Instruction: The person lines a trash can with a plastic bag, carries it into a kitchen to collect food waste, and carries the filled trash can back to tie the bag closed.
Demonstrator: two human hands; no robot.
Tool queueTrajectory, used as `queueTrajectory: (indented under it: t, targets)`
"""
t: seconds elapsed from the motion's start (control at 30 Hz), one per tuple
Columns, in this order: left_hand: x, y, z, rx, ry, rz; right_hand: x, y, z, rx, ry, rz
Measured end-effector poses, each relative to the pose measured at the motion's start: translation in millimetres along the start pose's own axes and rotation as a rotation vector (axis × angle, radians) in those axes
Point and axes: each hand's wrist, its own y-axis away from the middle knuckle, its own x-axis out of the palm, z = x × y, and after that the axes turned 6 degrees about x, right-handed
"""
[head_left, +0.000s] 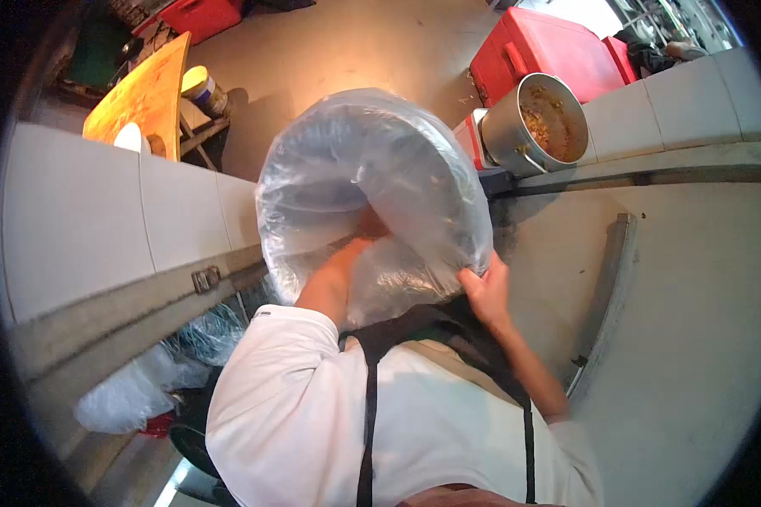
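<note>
Bundled plastic bags [135, 390] lie low at eight o'clock from the large clear plastic bag [313, 152]; a white tiled wall [76, 211] runs along nine o'clock; at ten o'clock, beyond the wall, are a yellow board [148, 97] and, just beside it, a yellow-lidded tub [205, 91].

The left arm [334, 283], in a white sleeve to about the elbow, slants up towards one o'clock and goes into the mouth of the bag; the left hand [374, 225] is inside, blurred by the plastic, so I cannot tell whether its fingers are open or closed.

The bag sits at the middle, in front of the person's torso, puffed out around the left hand; at its four o'clock edge the right hand [486, 291] is clamped on the gathered rim, forearm angling down towards five o'clock; the hands are apart.

A metal pot [511, 127] with food residue inside tilts at two o'clock; a red box [550, 51] is behind it; a long metal strip [604, 304] lies at four o'clock.
</note>
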Motion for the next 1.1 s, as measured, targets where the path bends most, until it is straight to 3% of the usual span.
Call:
queueTrajectory:
  t: [0.17,0.4,0.63,0.77,0.97,1.07,1.1]
  targets:
    - [-62,-68,18,0.013,0.000,-0.002,15,-77,52,-0.013,0.123,0.056]
    - [-196,-186,26,-0.024,-0.100,-0.027,11,-174,101,-0.037,0.030,0.086]
    - [-328,-264,-50,-0.125,-0.163,-0.091,-21,-260,211,0.005,0.016,0.162]
    - [-409,-317,-84,-0.162,-0.196,-0.048,-10,-319,251,0.010,-0.169,0.209]
    - [-454,-304,-115,-0.143,-0.171,0.096,7,-385,260,0.007,-0.263,0.186]
    - [-462,-316,-122,-0.140,-0.342,0.215,10,-400,262,-0.029,-0.302,0.161]
    - [-463,-330,-99,-0.219,-0.087,0.248,19,-401,259,-0.047,-0.333,0.149]
